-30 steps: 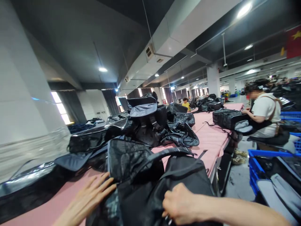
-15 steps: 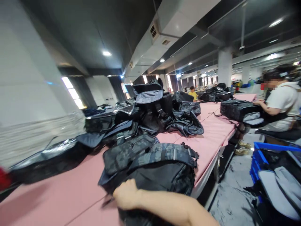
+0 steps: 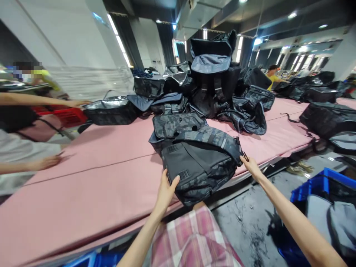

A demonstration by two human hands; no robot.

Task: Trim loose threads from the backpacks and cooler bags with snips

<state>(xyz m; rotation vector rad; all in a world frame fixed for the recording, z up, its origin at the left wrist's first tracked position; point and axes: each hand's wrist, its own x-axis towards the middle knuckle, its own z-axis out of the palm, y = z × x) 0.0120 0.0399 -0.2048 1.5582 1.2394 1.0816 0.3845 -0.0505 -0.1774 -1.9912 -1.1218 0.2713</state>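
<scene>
Back in view since half a second ago, the left hand (image 3: 166,188) grips, at eight o'clock, the backpack (image 3: 198,159) on the near edge of the pink table (image 3: 116,185), while at three o'clock the right hand (image 3: 250,167) pinches a small dark piece (image 3: 245,155) (too blurred to name).

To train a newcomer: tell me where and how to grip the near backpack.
Probably by the middle of its camouflage strap, from above: the backpack lies black panel up, and the strap curves over its far side, its middle uncovered. Slack beneath it is hard to judge.
</scene>
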